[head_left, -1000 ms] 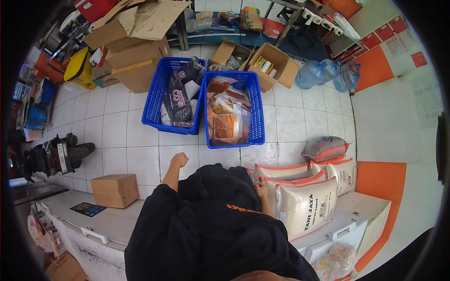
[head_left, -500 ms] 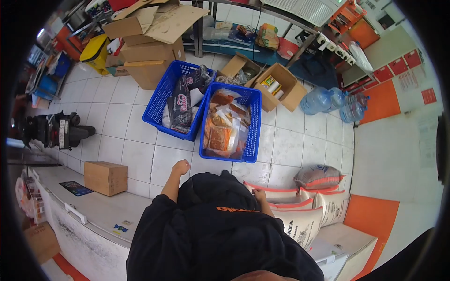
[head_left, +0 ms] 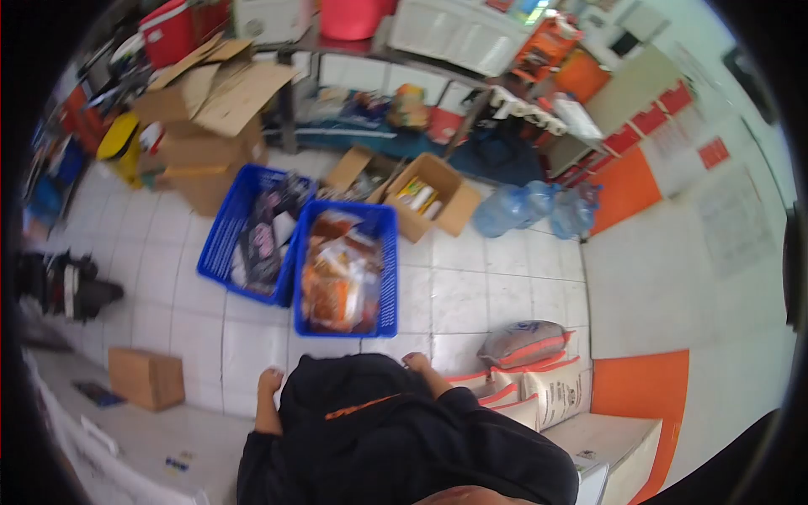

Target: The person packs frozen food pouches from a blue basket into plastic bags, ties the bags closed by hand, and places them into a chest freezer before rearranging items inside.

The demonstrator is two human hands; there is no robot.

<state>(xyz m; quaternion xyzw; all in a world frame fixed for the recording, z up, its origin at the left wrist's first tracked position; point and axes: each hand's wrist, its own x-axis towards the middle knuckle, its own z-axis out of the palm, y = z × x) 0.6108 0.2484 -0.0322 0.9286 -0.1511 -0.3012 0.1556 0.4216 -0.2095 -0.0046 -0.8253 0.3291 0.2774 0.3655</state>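
Note:
My left hand [head_left: 271, 380] hangs at my left side over the tiled floor, with its fingers curled in and nothing seen in them. On the other side, my right hand [head_left: 415, 362] is also loosely closed and touches nothing. Ahead of both stands a blue plastic basket [head_left: 389, 295] with packed plastic bags [head_left: 341, 282] of orange-brown food inside. A second blue basket [head_left: 220, 244] adjoins it on the left and contains a dark printed bag [head_left: 263, 240]. The right hand is nearest to the stacked white sacks [head_left: 551, 391].
Cardboard boxes [head_left: 206, 139] are piled at the back left. An open carton [head_left: 454, 198] and large water bottles [head_left: 501, 210] stand at the back right. A closed carton [head_left: 147, 379] rests on a white chest [head_left: 206, 459] at left. A motorbike [head_left: 76, 286] is parked farther left.
My view has tilted up and turned right, so the baskets appear farther left and lower. Both hands have shifted beside my body; the baskets stay in place.

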